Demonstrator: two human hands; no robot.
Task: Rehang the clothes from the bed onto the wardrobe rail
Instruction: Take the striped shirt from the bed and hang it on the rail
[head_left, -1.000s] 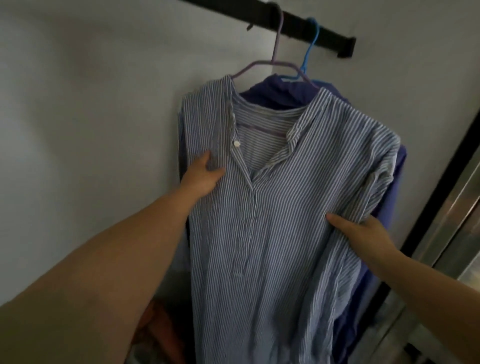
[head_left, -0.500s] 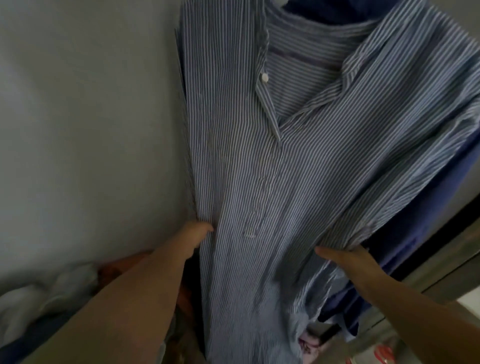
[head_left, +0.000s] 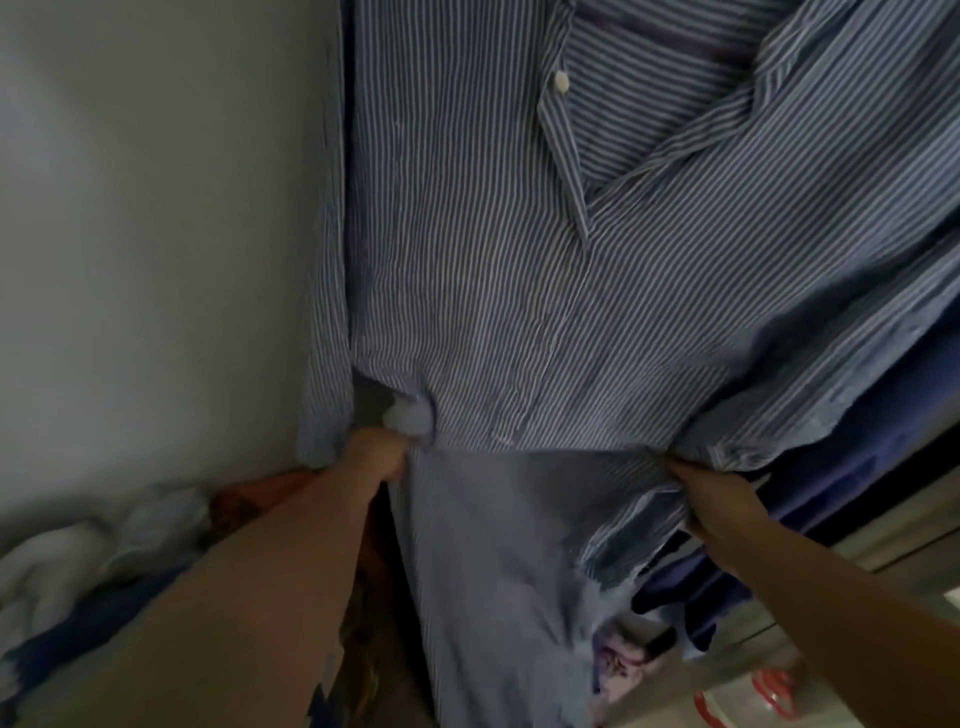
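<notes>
Head view: the striped shirt (head_left: 493, 286) was seen hanging against the pale wall (head_left: 156, 208), a dark blue garment (head_left: 841, 467) behind it. Its left side was gripped by the left hand (head_left: 376, 457), its right sleeve pinched by the right hand (head_left: 711, 499), fingers curled.

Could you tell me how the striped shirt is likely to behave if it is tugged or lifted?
The striped shirt looks thin and floppy: it bunches where the left hand grips it. Probably light, since it drapes loosely from above. The right hand holds its sleeve without visible slipping.
</notes>
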